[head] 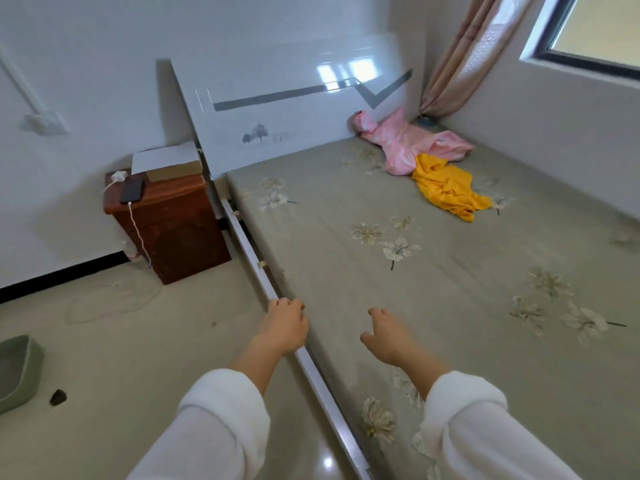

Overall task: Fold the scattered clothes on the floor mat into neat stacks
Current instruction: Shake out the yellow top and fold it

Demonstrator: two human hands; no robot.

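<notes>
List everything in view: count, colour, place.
Pink garment: one, pink, crumpled at mat's far corner
Yellow garment: one, yellow, crumpled, touching the pink one
Mat: one, grey-green floral, right side
Headboard: one, white, mat's far end
Nightstand: one, brown, left of headboard
Phone: one, black, on nightstand
Box: one, tan, on nightstand
Curtain: one, pinkish, far corner
Window: one, dark-framed, upper right
Tub: one, green, floor, left edge
Left hand: one, white sleeve, over mat's rail
Right hand: one, white sleeve, above mat, holding nothing
</notes>
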